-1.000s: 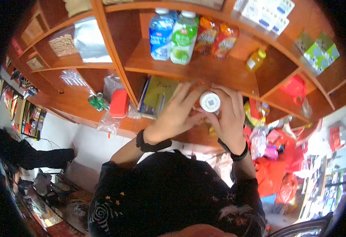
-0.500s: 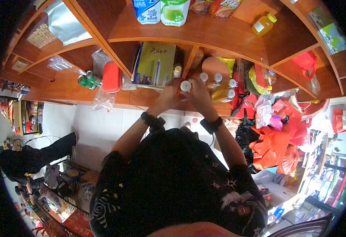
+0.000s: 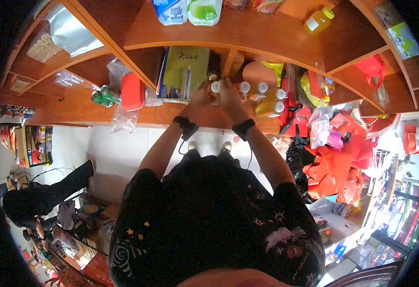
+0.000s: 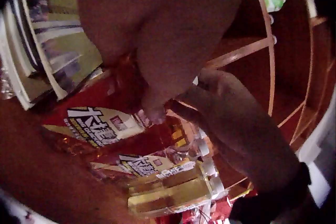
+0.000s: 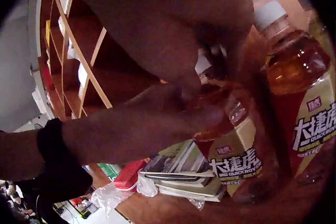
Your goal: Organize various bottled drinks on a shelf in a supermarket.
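A drink bottle (image 5: 236, 163) with a white cap, amber-red liquid and a red and cream label stands upright on the brown cabinet surface. My left hand (image 3: 199, 102) grips it from the left, fingers around its upper part in the right wrist view. From the other side my right hand (image 3: 233, 102) holds it near the neck, partly hiding the cap (image 3: 215, 86). Right of the hands in the head view stands a row of white-capped bottles (image 3: 262, 87); one close by, a matching bottle (image 5: 310, 103), has the same label. Yellow drink bottles (image 4: 170, 190) stand at the row's end.
Books (image 3: 183, 71) lean upright left of the hands. Farther left are a red case (image 3: 133, 91) and green cans (image 3: 103, 97). Upper shelves hold drink pouches (image 3: 204, 10) and a small yellow bottle (image 3: 318, 21). Red bags (image 3: 331, 167) pile up at the right.
Both hands have moved away from the head camera and leftward, bringing the bottle down onto the cabinet surface beside the row. The head view has tilted lower, showing the row of bottles.
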Demonstrator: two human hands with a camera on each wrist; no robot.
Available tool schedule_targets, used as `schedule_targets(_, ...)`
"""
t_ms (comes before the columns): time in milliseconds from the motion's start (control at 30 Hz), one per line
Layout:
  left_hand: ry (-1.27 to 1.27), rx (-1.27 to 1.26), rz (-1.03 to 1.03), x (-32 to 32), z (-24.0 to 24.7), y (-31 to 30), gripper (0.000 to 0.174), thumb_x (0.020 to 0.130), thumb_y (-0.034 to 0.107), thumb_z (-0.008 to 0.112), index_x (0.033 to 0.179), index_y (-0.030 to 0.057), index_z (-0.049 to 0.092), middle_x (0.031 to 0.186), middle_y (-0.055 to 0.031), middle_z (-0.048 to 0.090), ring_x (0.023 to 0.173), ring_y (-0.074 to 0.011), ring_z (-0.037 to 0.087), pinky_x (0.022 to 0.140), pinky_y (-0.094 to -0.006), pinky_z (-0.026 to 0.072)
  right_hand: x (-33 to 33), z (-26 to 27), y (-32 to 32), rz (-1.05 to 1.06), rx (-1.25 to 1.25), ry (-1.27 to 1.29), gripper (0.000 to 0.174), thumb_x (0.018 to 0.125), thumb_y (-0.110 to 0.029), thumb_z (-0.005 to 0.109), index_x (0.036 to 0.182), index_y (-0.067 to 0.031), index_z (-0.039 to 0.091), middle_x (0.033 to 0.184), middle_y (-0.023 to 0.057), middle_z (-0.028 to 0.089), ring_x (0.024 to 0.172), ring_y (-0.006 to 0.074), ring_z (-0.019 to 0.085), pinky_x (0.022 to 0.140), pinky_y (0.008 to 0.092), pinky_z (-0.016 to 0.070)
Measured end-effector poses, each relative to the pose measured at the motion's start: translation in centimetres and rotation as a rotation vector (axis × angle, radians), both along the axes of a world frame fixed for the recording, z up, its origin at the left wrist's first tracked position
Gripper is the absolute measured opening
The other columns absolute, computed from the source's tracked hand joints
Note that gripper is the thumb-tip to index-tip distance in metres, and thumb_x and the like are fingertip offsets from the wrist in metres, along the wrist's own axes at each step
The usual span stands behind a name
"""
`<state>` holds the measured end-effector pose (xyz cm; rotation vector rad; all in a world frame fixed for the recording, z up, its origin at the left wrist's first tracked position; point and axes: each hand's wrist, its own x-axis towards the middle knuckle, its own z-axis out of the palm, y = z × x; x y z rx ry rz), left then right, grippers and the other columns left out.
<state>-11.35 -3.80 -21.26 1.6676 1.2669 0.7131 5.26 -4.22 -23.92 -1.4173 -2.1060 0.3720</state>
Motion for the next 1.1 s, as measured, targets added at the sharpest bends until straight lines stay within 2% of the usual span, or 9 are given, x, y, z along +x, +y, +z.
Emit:
schedule_targets(167, -0.238, 0.289, -0.044, -0.1, -4.3, 1.0, 0.066, 0.084, 0.015, 0.079, 0.142, 0.0034, 0.050, 0.127, -0.0152, 0.063, 0.104, -0.0283, 0.068, 0.083, -0.0344, 0.0555, -0.2, 1.2, 0.2, 0.018, 0.111, 0.003, 0.042, 0.087, -0.014, 0.072, 0.119, 0.0052, 0.051, 0.116, 0.0301, 0.055, 0.103, 0.0527, 0.059, 0.089, 0.0546, 0.0511)
schedule_targets(267, -0.466, 0.064, -0.159, -1.0, -1.1, -0.2, 0.069, 0.084, 0.022, 0.082, 0.143, 0.0035, 0.049, 0.132, -0.0150, 0.061, 0.106, -0.0289, 0.068, 0.086, -0.0350, 0.0557, 0.0, 4.0, -1.8, 0.101, 0.030, 0.330, 0.039, 0.089, -0.018, 0.074, 0.117, 0.0017, 0.056, 0.114, 0.0258, 0.060, 0.101, 0.0439, 0.064, 0.086, 0.0487, 0.0525)
schedule_targets(400, -0.194, 0.235, -0.300, -4.5, 7.1, -0.4, 0.054, 0.089, 0.024, 0.081, 0.132, 0.0013, 0.058, 0.122, -0.0159, 0.069, 0.104, -0.0283, 0.071, 0.088, -0.0365, 0.0560, 1.1, 15.1, -3.1, 0.111, -0.342, 0.191, 0.036, 0.093, -0.027, 0.076, 0.114, 0.0000, 0.064, 0.107, 0.0203, 0.070, 0.100, 0.0312, 0.070, 0.084, 0.0417, 0.0533)
schedule_targets(533, 0.017, 0.419, -0.328, -5.8, 20.5, -0.7, 0.034, 0.093, 0.020, 0.076, 0.118, -0.0013, 0.067, 0.107, -0.0170, 0.075, 0.100, -0.0274, 0.074, 0.088, -0.0373, 0.0563, 3.1, 27.2, -2.2, 0.055, -0.030, 0.258, 0.036, 0.096, -0.031, 0.072, 0.117, -0.0012, 0.069, 0.104, 0.0149, 0.075, 0.097, 0.0240, 0.072, 0.085, 0.0369, 0.0540)
schedule_targets(600, 0.074, 0.596, -0.303, -5.7, 26.2, -1.1, 0.031, 0.095, 0.020, 0.074, 0.118, -0.0007, 0.068, 0.107, -0.0167, 0.076, 0.100, -0.0264, 0.075, 0.087, -0.0374, 0.0567, 5.0, 32.5, 1.0, -0.016, 0.353, 0.234, 0.034, 0.096, -0.029, 0.072, 0.116, -0.0014, 0.070, 0.106, 0.0154, 0.074, 0.099, 0.0261, 0.071, 0.085, 0.0364, 0.0541)
schedule_targets(733, 0.029, 0.700, -0.201, -3.3, 30.2, 0.0, 0.025, 0.097, 0.018, 0.072, 0.115, 0.0010, 0.069, 0.102, -0.0126, 0.076, 0.089, -0.0208, 0.073, 0.080, -0.0345, 0.0560, 11.7, 36.4, 16.2, -0.305, 0.407, 0.114, 0.042, 0.097, -0.031, 0.071, 0.126, -0.0010, 0.068, 0.122, 0.0240, 0.071, 0.105, 0.0369, 0.071, 0.089, 0.0420, 0.0546)
schedule_targets(833, 0.011, 0.755, -0.187, -0.3, 30.4, 1.9, 0.022, 0.098, 0.017, 0.070, 0.114, 0.0021, 0.068, 0.102, -0.0111, 0.076, 0.084, -0.0217, 0.071, 0.073, -0.0343, 0.0547, 9.9, 38.8, 17.6, -0.372, 0.359, 0.114, 0.049, 0.098, -0.032, 0.071, 0.136, -0.0034, 0.061, 0.134, 0.0262, 0.065, 0.117, 0.0403, 0.065, 0.096, 0.0452, 0.0517)
schedule_targets(1000, -0.061, 0.781, -0.141, 3.1, 31.8, 3.3, 0.030, 0.095, 0.013, 0.072, 0.119, -0.0028, 0.065, 0.106, -0.0182, 0.075, 0.097, -0.0292, 0.074, 0.084, -0.0392, 0.0577, 9.7, 36.9, 19.8, -0.235, 0.472, 0.329, 0.049, 0.098, -0.030, 0.071, 0.137, -0.0028, 0.060, 0.136, 0.0258, 0.062, 0.129, 0.0400, 0.058, 0.103, 0.0468, 0.0485)
schedule_targets(1100, -0.002, 1.000, -0.081, 4.6, 32.5, 4.2, 0.039, 0.091, 0.011, 0.075, 0.124, -0.0053, 0.062, 0.110, -0.0207, 0.073, 0.102, -0.0342, 0.073, 0.091, -0.0409, 0.0578, 10.0, 37.4, 16.9, -0.198, 0.582, 0.300, 0.044, 0.094, -0.032, 0.073, 0.129, -0.0053, 0.065, 0.119, 0.0228, 0.071, 0.113, 0.0418, 0.065, 0.098, 0.0468, 0.0514)
